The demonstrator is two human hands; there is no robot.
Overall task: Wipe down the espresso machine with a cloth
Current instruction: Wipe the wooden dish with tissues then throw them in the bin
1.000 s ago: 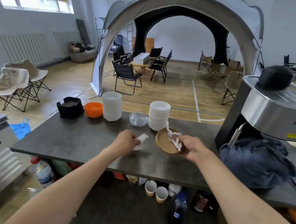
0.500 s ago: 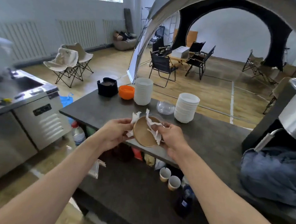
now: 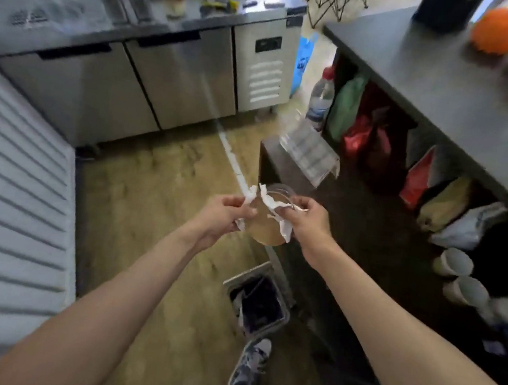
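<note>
A brown paper cup (image 3: 266,232) with a clear lid rim is held out over the floor between both hands. My left hand (image 3: 224,217) is closed on a white scrap of torn paper (image 3: 250,193) at the cup's left side. My right hand (image 3: 304,219) grips the cup's right side together with more crumpled white paper (image 3: 271,205). The espresso machine and the blue cloth are out of view.
A small bin with a dark liner (image 3: 262,303) sits on the wooden floor below the cup. The dark counter (image 3: 427,81) with shelves of bags and paper cups runs along the right. Steel fridge cabinets (image 3: 171,75) stand behind, a white ribbed surface (image 3: 13,200) on the left.
The view has swung left and down from the counter to the floor. Both hands carried the cup and paper off the counter and now hold them above the bin.
</note>
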